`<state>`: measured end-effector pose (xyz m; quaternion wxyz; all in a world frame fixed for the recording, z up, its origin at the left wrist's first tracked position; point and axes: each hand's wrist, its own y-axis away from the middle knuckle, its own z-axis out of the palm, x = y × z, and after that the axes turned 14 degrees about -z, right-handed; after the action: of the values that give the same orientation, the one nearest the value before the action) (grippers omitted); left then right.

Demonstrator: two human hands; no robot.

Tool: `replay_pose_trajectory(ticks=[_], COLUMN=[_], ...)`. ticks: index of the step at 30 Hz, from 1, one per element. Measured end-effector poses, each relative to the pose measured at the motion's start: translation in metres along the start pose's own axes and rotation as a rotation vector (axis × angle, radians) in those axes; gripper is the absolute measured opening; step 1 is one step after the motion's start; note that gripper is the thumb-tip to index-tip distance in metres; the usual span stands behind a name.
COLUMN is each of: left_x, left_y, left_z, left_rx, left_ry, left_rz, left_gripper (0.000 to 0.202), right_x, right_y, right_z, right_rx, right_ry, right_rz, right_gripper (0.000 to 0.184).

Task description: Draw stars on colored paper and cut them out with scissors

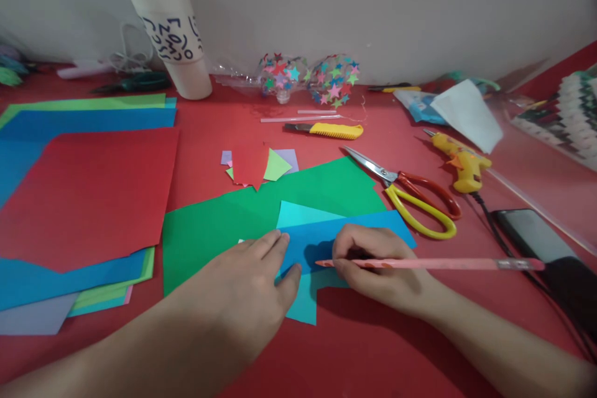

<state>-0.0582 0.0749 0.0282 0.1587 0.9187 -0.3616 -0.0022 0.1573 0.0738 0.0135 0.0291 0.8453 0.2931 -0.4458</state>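
My left hand [252, 286] lies flat, fingers stretched out, pressing on the left end of a blue paper strip [364, 224]. In my right hand [380, 261] a pink pencil [438, 264] is pinched near its tip, which points left over the strip's lower edge. Whether the tip touches the paper I cannot tell. Under the strip lies a turquoise paper piece [303, 308], partly covered by the strip and my hands. Beneath these is a large green sheet [209, 230]. Scissors [401, 189] with red and yellow handles rest just beyond the strip's right end.
A stack of coloured paper with a red sheet [102, 193] on top lies left. Behind are a white tumbler [172, 31], a yellow cutter [326, 130], small paper scraps [252, 165] and star-filled clear balls [333, 81]. A yellow glue gun [464, 165] and a phone [536, 233] are right.
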Motion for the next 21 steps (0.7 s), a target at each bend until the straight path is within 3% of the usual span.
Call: replay_pose_trajectory(ticks=[3, 21], left_x=[0.0007, 0.0008], left_y=[-0.0006, -0.0023], left_z=[-0.0012, -0.0027], left_rx=[-0.041, -0.026], left_ry=[-0.007, -0.107], left_rz=[0.001, 0.041], left_gripper=[0.044, 0.045], right_x=[0.0003, -0.0007], right_y=[0.0006, -0.0012], right_z=[-0.0001, 0.0022], right_rx=[-0.015, 0.108], right_ry=[-0.021, -0.049], right_rz=[0.012, 0.032], right_gripper=[0.013, 0.015])
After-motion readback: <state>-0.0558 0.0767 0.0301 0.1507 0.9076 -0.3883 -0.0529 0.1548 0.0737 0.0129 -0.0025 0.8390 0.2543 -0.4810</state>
